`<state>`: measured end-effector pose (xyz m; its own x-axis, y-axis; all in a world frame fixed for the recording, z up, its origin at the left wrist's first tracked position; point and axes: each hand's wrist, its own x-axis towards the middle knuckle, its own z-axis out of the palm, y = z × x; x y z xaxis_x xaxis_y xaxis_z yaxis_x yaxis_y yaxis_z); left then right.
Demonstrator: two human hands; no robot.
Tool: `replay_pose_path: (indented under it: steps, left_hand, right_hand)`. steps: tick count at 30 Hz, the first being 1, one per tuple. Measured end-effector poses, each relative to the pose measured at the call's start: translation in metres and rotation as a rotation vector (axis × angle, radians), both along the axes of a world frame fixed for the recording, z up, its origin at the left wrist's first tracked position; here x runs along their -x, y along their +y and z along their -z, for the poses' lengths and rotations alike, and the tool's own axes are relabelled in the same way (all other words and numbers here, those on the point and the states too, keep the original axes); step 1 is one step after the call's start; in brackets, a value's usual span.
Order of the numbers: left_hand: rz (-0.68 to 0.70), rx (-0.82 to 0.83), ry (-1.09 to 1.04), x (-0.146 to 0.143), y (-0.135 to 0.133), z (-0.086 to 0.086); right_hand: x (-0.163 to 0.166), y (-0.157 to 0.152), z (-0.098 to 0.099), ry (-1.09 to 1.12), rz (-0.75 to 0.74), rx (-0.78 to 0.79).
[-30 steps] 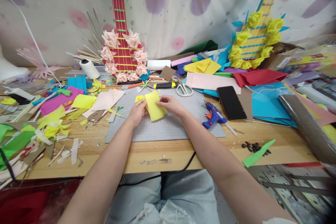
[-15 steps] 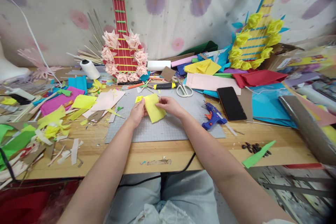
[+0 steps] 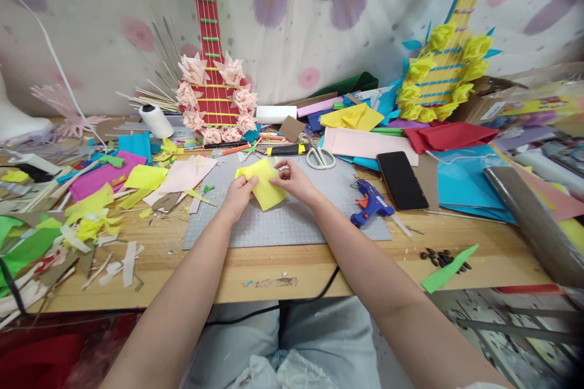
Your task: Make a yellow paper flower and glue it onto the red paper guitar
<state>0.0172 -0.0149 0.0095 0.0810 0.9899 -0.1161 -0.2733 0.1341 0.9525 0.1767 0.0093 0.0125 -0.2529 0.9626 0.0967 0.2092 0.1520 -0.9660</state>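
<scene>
A piece of yellow crepe paper is held up between both hands, over the grey cutting mat. My left hand pinches its left side, thumb on top. At the right edge, my right hand has its fingers closed on the same paper. The sheet looks slightly curved, and its far edge rises toward the fingers. Right of my hands, a blue hot glue gun lies on the mat. White-handled scissors and a yellow-black utility knife rest at the mat's far edge.
A black phone lies on the right, above dark beads. Yellow and green paper scraps cover the left side. At the back stand a red guitar model and a yellow guitar model. A black cord crosses the table's front edge.
The yellow paper has spread wider toward the left, covering the small crumpled yellow piece that showed at my left fingertips. My right fingers have lifted slightly along its edge.
</scene>
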Motion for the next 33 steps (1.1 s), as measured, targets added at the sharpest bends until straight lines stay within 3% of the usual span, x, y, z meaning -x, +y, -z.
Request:
replay_pose_path:
  steps: [6, 16, 24, 29, 33]
  left_hand:
    - [-0.02, -0.012, -0.014, 0.002, 0.002, 0.003]
    - [-0.038, -0.024, -0.028, 0.002, 0.004, 0.007]
    - [-0.042, -0.002, 0.003, -0.001, -0.003, -0.004]
    - [-0.15, 0.013, 0.121, -0.005, -0.002, 0.0]
    - [-0.194, -0.017, 0.157, -0.005, 0.0, 0.004]
  right_hand:
    - [0.002, 0.001, 0.001, 0.009, 0.034, 0.087]
    - [0.005, 0.002, 0.006, 0.095, -0.042, 0.1]
    - [0.006, 0.001, 0.004, -0.042, 0.008, -0.068]
    - [0.008, -0.009, -0.004, -0.22, 0.061, -0.235]
    - [0.013, -0.017, -0.008, -0.241, 0.002, -0.295]
